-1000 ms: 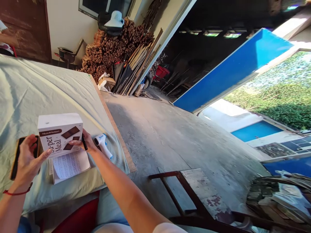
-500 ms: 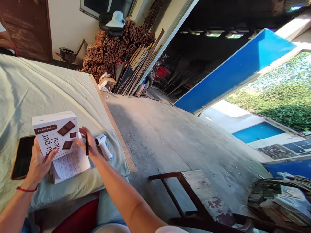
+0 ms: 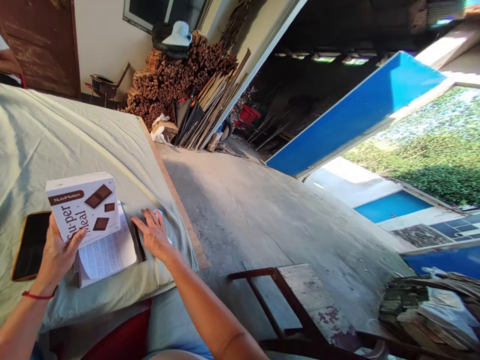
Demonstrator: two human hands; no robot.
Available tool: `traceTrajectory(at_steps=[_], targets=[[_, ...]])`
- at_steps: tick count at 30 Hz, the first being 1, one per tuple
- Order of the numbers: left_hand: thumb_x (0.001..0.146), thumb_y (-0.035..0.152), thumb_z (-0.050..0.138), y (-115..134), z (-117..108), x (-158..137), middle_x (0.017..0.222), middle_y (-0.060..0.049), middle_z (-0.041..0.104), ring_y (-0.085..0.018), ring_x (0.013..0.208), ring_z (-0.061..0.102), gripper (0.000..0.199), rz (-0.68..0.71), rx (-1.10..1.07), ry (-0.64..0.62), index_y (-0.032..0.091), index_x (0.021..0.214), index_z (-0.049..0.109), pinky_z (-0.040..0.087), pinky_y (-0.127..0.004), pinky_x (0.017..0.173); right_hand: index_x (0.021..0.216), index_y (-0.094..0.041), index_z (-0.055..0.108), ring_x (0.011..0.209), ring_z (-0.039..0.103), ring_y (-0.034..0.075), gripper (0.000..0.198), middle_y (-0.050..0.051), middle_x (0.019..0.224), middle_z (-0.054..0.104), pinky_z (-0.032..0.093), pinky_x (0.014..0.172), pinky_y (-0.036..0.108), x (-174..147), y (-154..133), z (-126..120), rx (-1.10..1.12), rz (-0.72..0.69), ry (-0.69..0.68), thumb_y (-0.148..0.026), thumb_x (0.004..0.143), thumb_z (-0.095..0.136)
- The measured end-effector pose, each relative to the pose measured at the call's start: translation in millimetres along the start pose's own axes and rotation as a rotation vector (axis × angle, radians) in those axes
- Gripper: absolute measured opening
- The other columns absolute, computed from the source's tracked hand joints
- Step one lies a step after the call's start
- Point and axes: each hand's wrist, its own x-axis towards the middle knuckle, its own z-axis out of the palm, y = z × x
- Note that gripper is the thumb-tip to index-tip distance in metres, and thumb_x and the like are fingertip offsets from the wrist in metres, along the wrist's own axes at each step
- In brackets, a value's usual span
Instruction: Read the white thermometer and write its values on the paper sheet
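My left hand (image 3: pixel 62 245) grips a white box (image 3: pixel 80 205) marked "NutriMotion Su-per Meal", held upright and tilted above an open notebook (image 3: pixel 108 255) with handwritten pages. My right hand (image 3: pixel 154 234) is over a white and blue infrared thermometer (image 3: pixel 159 215), its fingers spread and covering most of it; whether they touch it I cannot tell. Along the notebook's right edge lies a dark pen (image 3: pixel 140 245). A phone (image 3: pixel 32 245) with a black screen rests left of the box, partly behind my left hand.
A pale cloth covers the table (image 3: pixel 93 135), whose wooden edge (image 3: pixel 176 205) runs along the right. A wooden chair (image 3: pixel 296 300) stands on the concrete floor. Stacked firewood (image 3: pixel 165 80) is by the wall. At the far left, part of another person (image 3: pixel 9 60) shows.
My right hand has let go of the pen, which now lies beside the notebook, and has moved right and down over the thermometer. My left hand still holds the box.
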Motion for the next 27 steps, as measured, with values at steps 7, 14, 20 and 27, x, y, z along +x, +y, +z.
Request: traceTrajectory(at_steps=[7, 14, 20, 27], targets=[[0.086, 0.057, 0.052, 6.7, 0.1, 0.6, 0.123, -0.012, 0.053, -0.034, 0.116, 0.054, 0.061, -0.071, -0.072, 0.035, 0.020, 0.133, 0.041, 0.048, -0.055, 0.098, 0.119, -0.017, 0.060, 0.107, 0.064, 0.034, 0.042, 0.018, 0.110, 0.067, 0.050, 0.087, 0.044, -24.5, 27.4, -0.2, 0.183, 0.552, -0.015, -0.030, 0.079, 0.067], [0.087, 0.057, 0.051, 8.1, -1.0, 0.4, 0.127, -0.011, 0.052, -0.033, 0.117, 0.053, 0.057, -0.050, -0.038, 0.060, 0.023, 0.132, 0.042, 0.047, -0.055, 0.098, 0.089, -0.022, 0.059, 0.060, 0.056, 0.015, 0.029, 0.001, 0.072, 0.062, 0.047, 0.059, 0.029, -16.1, -49.5, -10.1, 1.343, 0.380, -0.035, -0.047, 0.075, 0.061], [0.088, 0.061, 0.046, 3.4, 1.2, -2.6, 0.121, -0.012, 0.054, -0.035, 0.118, 0.050, 0.052, -0.026, 0.050, 0.073, 0.023, 0.123, 0.049, 0.046, -0.056, 0.098, 0.065, -0.022, 0.053, 0.050, 0.044, 0.011, 0.050, -0.001, 0.057, 0.052, 0.034, 0.049, 0.026, -9.3, -104.0, 5.3, 1.685, 0.414, -0.122, -0.069, 0.066, 0.068], [0.077, 0.067, 0.061, -12.2, -3.7, -3.1, 0.123, -0.013, 0.053, -0.037, 0.113, 0.051, 0.078, -0.026, 0.057, 0.018, 0.025, 0.138, 0.036, 0.048, -0.056, 0.091, 0.070, -0.021, 0.059, 0.051, 0.046, 0.011, 0.055, -0.001, 0.060, 0.055, 0.034, 0.051, 0.027, -6.6, -105.4, 5.5, 1.759, 0.445, -0.161, -0.072, 0.058, 0.074]])
